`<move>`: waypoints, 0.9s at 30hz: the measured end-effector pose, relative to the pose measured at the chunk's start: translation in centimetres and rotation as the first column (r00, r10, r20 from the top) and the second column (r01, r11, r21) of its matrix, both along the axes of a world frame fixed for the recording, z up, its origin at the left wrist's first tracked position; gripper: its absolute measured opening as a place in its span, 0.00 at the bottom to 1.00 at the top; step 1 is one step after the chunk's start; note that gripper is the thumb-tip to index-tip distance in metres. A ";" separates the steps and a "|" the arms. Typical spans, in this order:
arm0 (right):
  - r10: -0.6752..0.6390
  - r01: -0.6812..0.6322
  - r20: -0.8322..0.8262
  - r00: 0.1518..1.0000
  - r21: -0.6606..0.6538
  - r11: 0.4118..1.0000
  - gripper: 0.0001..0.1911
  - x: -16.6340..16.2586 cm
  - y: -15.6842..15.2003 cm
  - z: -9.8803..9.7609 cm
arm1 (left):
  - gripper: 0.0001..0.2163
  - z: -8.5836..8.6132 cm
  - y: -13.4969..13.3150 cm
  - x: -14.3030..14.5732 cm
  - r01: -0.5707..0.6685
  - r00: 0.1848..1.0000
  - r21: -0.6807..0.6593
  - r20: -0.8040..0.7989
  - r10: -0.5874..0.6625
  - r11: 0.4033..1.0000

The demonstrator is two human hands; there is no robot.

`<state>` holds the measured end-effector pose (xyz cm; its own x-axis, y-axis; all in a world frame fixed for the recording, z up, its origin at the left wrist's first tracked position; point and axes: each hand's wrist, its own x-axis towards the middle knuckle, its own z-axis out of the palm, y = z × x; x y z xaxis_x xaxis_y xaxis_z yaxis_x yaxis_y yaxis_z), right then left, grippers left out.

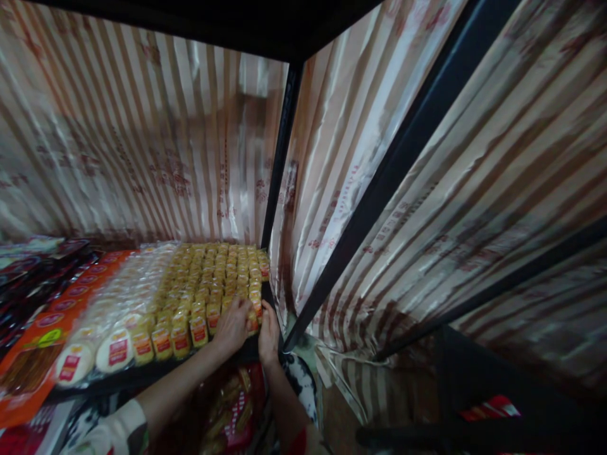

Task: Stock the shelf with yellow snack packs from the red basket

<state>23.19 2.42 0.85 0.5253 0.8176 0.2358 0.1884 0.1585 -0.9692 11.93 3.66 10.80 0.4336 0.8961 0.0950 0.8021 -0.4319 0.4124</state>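
Rows of small yellow snack packets with red labels stand packed on a dark shelf. My left hand rests on the front right packets, fingers curled over them. Close beside it, my right hand presses its fingers against the last packet at the row's right end, next to the black upright post. Both forearms reach up from below the shelf edge.
White round packets and orange packs fill the shelf to the left. Striped brown and cream plastic sheeting covers the back and right side. More packaged goods sit on the shelf below. Black frame bars cross at right.
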 end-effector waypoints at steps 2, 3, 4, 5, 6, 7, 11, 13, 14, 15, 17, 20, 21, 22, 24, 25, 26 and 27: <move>-0.003 0.003 0.015 1.000 0.021 1.000 0.23 0.0 0.1 -0.2 | 0.10 1.1 0.4 -0.6 -0.015 1.000 -0.055 -0.015 0.014 0.998; -0.004 0.003 0.024 1.000 0.028 1.000 0.23 0.0 0.1 -0.3 | 0.09 1.8 0.7 -0.8 -0.024 1.000 -0.084 -0.021 0.023 0.996; -0.007 0.006 0.034 0.999 0.032 0.999 0.23 0.0 0.1 -0.4 | 0.09 2.5 1.1 -1.1 -0.035 0.999 -0.104 -0.022 0.033 0.994; -0.012 0.010 0.044 0.999 0.034 0.999 0.23 0.0 0.2 -0.5 | 0.09 3.2 1.4 -1.2 -0.048 0.999 -0.109 -0.015 0.047 0.993; -0.016 0.014 0.059 0.998 0.034 0.999 0.22 0.0 0.2 -0.6 | 0.09 4.0 1.8 -1.3 -0.065 0.998 -0.099 -0.002 0.065 0.993; -0.019 0.016 0.079 0.997 0.035 0.999 0.22 0.0 0.3 -0.6 | 0.09 4.8 2.2 -1.3 -0.082 0.996 -0.079 0.019 0.084 0.993; -0.023 0.015 0.200 0.980 0.040 0.999 0.21 -0.1 0.5 -1.0 | 0.12 7.0 4.0 -0.1 -0.086 0.984 0.021 0.162 0.081 0.996; -0.024 0.015 0.255 0.967 0.036 0.999 0.21 -0.2 0.5 -1.0 | 0.15 7.2 5.0 1.1 -0.062 0.975 0.063 0.216 0.047 0.996; -0.027 0.018 0.276 0.961 0.035 0.999 0.21 -0.2 0.5 -1.0 | 0.16 7.1 5.6 1.8 -0.052 0.974 0.074 0.223 0.035 0.996; -0.033 0.023 0.293 0.956 0.035 0.999 0.21 -0.2 0.5 -1.0 | 0.17 6.9 6.2 2.4 -0.042 0.976 0.076 0.217 0.025 0.996; -0.051 0.040 0.318 0.947 0.041 0.998 0.20 -0.3 0.4 -0.9 | 0.17 6.1 7.4 3.7 -0.016 0.982 0.073 0.187 0.002 0.997; -0.069 0.053 0.333 0.940 0.056 0.997 0.19 -0.3 0.4 -1.0 | 0.15 4.8 8.9 5.3 0.021 0.989 0.089 0.143 -0.034 0.996; -0.072 0.054 0.333 0.940 0.062 0.997 0.19 -0.2 0.4 -1.0 | 0.15 4.4 9.4 5.7 0.029 0.991 0.098 0.128 -0.041 0.995; -0.073 0.054 0.330 0.941 0.068 0.996 0.19 -0.2 0.4 -1.1 | 0.15 4.1 9.7 6.0 0.036 0.993 0.104 0.112 -0.047 0.994; -0.077 0.054 0.319 0.945 0.082 0.995 0.19 -0.1 0.4 -1.2 | 0.14 3.6 10.1 6.6 0.045 0.995 0.104 0.079 -0.053 0.994; -0.078 0.053 0.312 0.947 0.088 0.995 0.19 -0.1 0.5 -1.2 | 0.14 3.4 10.2 6.8 0.050 0.996 0.100 0.064 -0.057 0.994; -0.075 0.049 0.307 0.949 0.091 0.995 0.19 0.0 0.5 -1.2 | 0.13 3.2 10.2 6.9 0.053 0.997 0.093 0.048 -0.058 0.994; -0.070 0.044 0.302 0.951 0.092 0.995 0.19 0.0 0.5 -1.2 | 0.13 3.1 10.2 7.1 0.057 0.998 0.085 0.027 -0.059 0.995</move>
<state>23.18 2.90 -0.35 0.4634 0.7591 0.4573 0.4834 0.2159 -0.8483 19.01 13.91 13.86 0.4805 0.8577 0.1829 0.7627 -0.5116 0.3956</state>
